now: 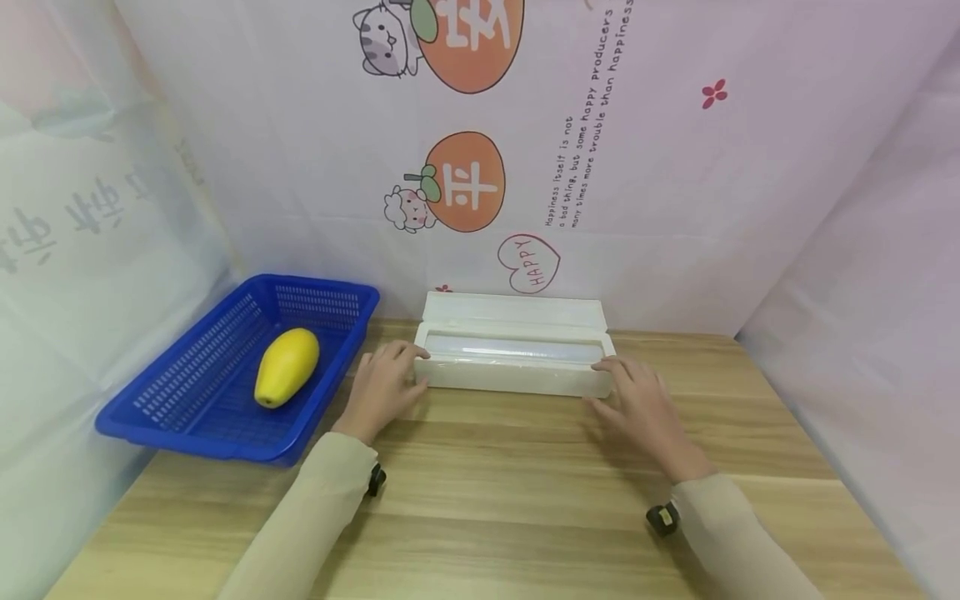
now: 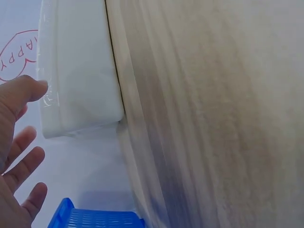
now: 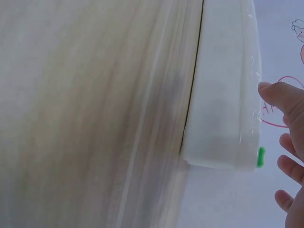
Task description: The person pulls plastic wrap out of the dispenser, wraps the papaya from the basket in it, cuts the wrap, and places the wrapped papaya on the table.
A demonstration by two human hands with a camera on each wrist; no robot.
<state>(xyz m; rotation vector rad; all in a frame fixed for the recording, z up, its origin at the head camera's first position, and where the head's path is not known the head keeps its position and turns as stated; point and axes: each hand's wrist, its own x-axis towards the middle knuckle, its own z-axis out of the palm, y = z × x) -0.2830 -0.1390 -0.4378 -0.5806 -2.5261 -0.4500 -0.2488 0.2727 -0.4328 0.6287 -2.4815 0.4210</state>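
Note:
A long white cling film box [image 1: 513, 377] lies across the back of the table, its lid [image 1: 517, 312] raised behind it. Inside shows a shiny, clear roll of film [image 1: 513, 348]. My left hand [image 1: 384, 385] is at the box's left end, fingers loosely bent and spread. In the left wrist view, its thumb [image 2: 35, 89] is right at the front upper edge. At the other end is my right hand [image 1: 641, 410], fingers also relaxed and apart, with its thumb [image 3: 278, 94] by the same edge in the right wrist view. Neither hand is closed around the box.
To the left, a blue plastic basket [image 1: 202, 446] holds a yellow papaya-like fruit [image 1: 287, 367]. The wooden table [image 1: 517, 508] extends in front of the box. Behind it hangs a white printed sheet [image 1: 660, 192], and more sheeting encloses both sides.

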